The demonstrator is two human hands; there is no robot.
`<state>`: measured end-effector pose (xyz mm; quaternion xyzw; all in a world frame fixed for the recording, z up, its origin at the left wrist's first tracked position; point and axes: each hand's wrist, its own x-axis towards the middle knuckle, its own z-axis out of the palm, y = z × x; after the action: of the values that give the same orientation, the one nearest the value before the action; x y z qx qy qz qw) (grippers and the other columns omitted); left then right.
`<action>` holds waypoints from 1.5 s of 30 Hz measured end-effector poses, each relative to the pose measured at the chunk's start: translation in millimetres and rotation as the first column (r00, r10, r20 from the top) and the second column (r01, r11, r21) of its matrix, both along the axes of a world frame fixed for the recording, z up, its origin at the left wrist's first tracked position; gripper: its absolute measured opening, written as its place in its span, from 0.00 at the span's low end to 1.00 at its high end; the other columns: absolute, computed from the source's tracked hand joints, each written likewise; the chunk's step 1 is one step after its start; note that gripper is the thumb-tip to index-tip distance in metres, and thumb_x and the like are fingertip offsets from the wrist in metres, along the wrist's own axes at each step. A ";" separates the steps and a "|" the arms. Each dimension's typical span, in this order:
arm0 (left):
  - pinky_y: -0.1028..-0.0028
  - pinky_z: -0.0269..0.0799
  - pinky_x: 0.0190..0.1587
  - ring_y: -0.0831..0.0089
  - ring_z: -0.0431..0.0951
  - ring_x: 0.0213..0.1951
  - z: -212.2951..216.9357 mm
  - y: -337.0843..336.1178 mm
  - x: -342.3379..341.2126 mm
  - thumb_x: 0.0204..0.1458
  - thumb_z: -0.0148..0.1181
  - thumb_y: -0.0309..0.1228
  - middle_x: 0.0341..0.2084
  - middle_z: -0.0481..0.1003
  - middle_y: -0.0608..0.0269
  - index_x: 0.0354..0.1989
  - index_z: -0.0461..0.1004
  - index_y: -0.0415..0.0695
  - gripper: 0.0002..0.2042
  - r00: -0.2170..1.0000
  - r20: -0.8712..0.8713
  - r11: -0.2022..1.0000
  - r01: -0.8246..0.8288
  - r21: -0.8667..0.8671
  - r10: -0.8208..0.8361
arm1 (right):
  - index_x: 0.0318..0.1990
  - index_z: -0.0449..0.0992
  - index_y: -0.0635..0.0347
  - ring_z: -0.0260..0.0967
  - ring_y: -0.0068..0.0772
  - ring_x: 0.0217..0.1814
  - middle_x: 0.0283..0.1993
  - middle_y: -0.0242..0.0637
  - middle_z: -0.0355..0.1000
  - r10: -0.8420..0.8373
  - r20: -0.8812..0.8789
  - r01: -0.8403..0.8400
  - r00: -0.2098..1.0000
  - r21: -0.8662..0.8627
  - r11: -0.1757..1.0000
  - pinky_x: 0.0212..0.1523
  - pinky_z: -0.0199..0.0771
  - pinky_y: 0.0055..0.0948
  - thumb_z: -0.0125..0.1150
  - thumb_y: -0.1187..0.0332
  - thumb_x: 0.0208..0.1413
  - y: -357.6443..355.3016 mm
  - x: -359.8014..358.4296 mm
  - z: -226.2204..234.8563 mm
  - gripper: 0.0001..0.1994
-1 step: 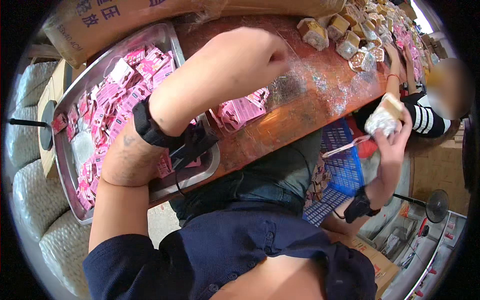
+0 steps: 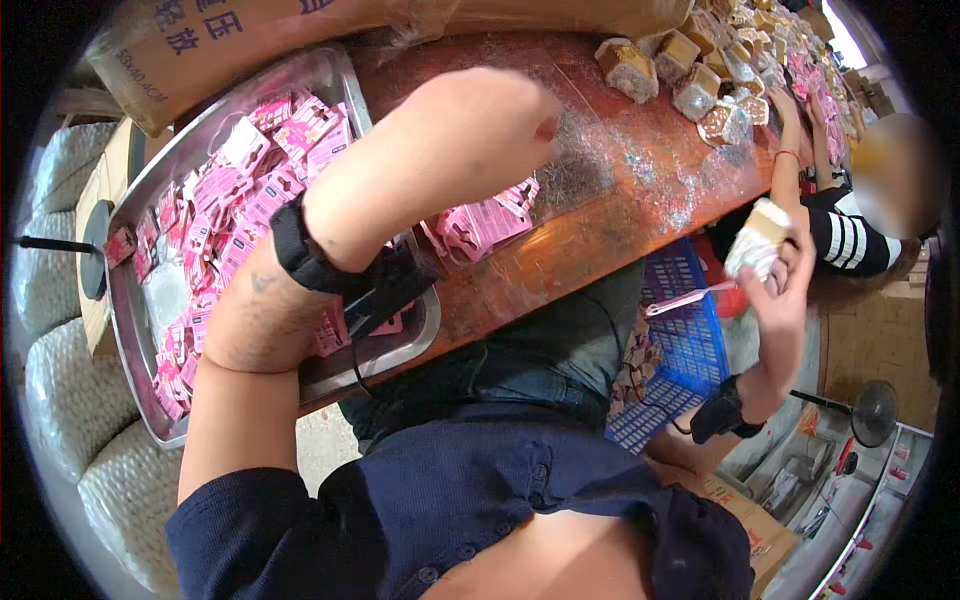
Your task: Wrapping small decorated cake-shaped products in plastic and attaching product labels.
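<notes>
My left hand [image 2: 500, 125] is bent down over the red-brown tabletop, just beyond a small pile of pink printed cards [image 2: 485, 225]. Its fingers are hidden behind the back of the hand, so I cannot see what they do. Out to the right, my right hand [image 2: 785, 290] grips a small block-shaped bundle [image 2: 757, 240], tan on one face and whitish and shiny on the side. A thin pink-and-white strip [image 2: 690, 298] sticks out to the left from beside that bundle, over a blue plastic basket [image 2: 685, 310].
A metal tray [image 2: 118, 330] full of pink cards stands on the left. Similar tan bundles [image 2: 675, 55] are heaped at the far right of the table, with glitter scattered before them. A co-worker's arm [image 2: 788, 140] reaches there. A large cardboard box [image 2: 400, 18] lies along the back.
My left hand has shifted slightly down and to the left. In my right hand the bundle has tilted and moved a little, and the strip has swung straighter.
</notes>
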<state>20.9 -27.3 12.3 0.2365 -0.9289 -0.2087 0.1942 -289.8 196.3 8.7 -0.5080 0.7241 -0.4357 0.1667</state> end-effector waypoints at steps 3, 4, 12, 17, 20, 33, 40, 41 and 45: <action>0.57 0.71 0.50 0.51 0.75 0.45 -10.6 2.3 9.8 0.45 0.64 0.38 0.38 0.76 0.49 0.41 0.77 0.42 0.17 0.953 0.301 0.989 0.079 -0.123 -0.038 | 0.62 0.67 0.57 0.57 0.44 0.63 0.59 0.51 0.60 0.003 -0.687 0.142 0.727 0.154 0.978 0.64 0.54 0.38 0.70 0.63 0.47 12.3 -6.0 2.6 0.32; 0.58 0.70 0.51 0.52 0.73 0.48 -14.6 4.4 9.0 0.45 0.65 0.38 0.42 0.74 0.50 0.42 0.76 0.42 0.18 0.941 0.336 0.983 0.106 -0.151 -0.050 | 0.61 0.68 0.56 0.56 0.43 0.63 0.60 0.50 0.60 -0.028 -0.616 0.094 0.787 0.076 0.993 0.65 0.54 0.38 0.69 0.64 0.48 7.4 -2.0 4.8 0.31; 0.59 0.71 0.50 0.52 0.74 0.49 -20.9 -0.5 11.4 0.47 0.64 0.39 0.41 0.75 0.50 0.41 0.75 0.42 0.17 0.926 0.373 0.969 0.137 -0.205 -0.052 | 0.49 0.80 0.48 0.58 0.44 0.61 0.60 0.41 0.63 0.215 -0.443 -0.280 0.870 -0.086 0.956 0.64 0.57 0.37 0.67 0.68 0.50 -98.9 78.2 -22.2 0.16; 0.54 0.73 0.39 0.48 0.77 0.36 -15.9 0.1 1.1 0.54 0.55 0.38 0.31 0.77 0.46 0.39 0.74 0.42 0.12 0.939 0.342 0.979 0.101 -0.175 -0.036 | 0.42 0.81 0.49 0.55 0.51 0.63 0.61 0.44 0.62 0.212 -0.605 -0.305 0.767 -0.053 0.951 0.62 0.61 0.42 0.67 0.68 0.49 -131.8 99.1 -54.1 0.11; 0.56 0.73 0.33 0.49 0.78 0.31 -18.0 -1.9 -3.9 0.58 0.52 0.37 0.28 0.77 0.46 0.40 0.72 0.42 0.11 0.984 0.161 0.984 -0.043 -0.174 0.072 | 0.36 0.79 0.57 0.56 0.52 0.62 0.61 0.45 0.62 0.218 -0.599 -0.276 0.770 -0.005 0.961 0.62 0.62 0.43 0.67 0.70 0.48 -137.7 101.5 -47.4 0.07; 0.80 0.73 0.32 0.81 0.75 0.29 0.5 -6.7 -6.2 0.56 0.61 0.27 0.31 0.76 0.66 0.54 0.68 0.38 0.18 0.943 -0.332 0.682 0.230 0.694 0.020 | 0.38 0.78 0.59 0.60 0.46 0.56 0.56 0.40 0.64 0.165 -0.656 -0.315 0.737 -0.117 0.942 0.57 0.67 0.38 0.68 0.72 0.43 -139.7 108.5 -44.8 0.12; 0.78 0.74 0.37 0.77 0.77 0.37 -11.7 -14.7 -7.5 0.51 0.62 0.23 0.42 0.73 0.60 0.59 0.65 0.42 0.25 0.925 -0.358 0.977 -0.051 0.208 0.124 | 0.34 0.80 0.55 0.62 0.41 0.50 0.53 0.38 0.67 0.125 -0.486 -0.231 0.865 -0.165 0.959 0.50 0.67 0.36 0.67 0.71 0.45 -134.0 103.7 -32.6 0.07; 0.76 0.74 0.38 0.75 0.78 0.38 -12.4 -14.3 -8.4 0.51 0.62 0.23 0.45 0.72 0.58 0.62 0.63 0.44 0.27 0.917 -0.369 0.989 -0.140 0.052 0.150 | 0.33 0.80 0.55 0.63 0.40 0.48 0.52 0.38 0.67 0.151 -0.385 -0.241 0.910 -0.197 0.950 0.49 0.67 0.35 0.67 0.70 0.46 -134.7 101.3 -34.3 0.06; 0.75 0.75 0.43 0.70 0.79 0.41 -8.7 -12.5 -6.2 0.51 0.62 0.23 0.46 0.73 0.52 0.61 0.61 0.41 0.27 0.903 -0.398 0.881 0.049 0.471 0.162 | 0.34 0.79 0.60 0.66 0.28 0.36 0.38 0.34 0.72 0.262 -0.128 -0.285 0.957 -0.229 0.931 0.39 0.66 0.25 0.66 0.71 0.51 -134.9 104.8 -32.3 0.04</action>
<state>14.7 -39.8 3.6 0.2528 -0.7776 -0.4682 0.3350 -185.1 61.4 -23.6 -0.6409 0.5939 -0.4695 0.1269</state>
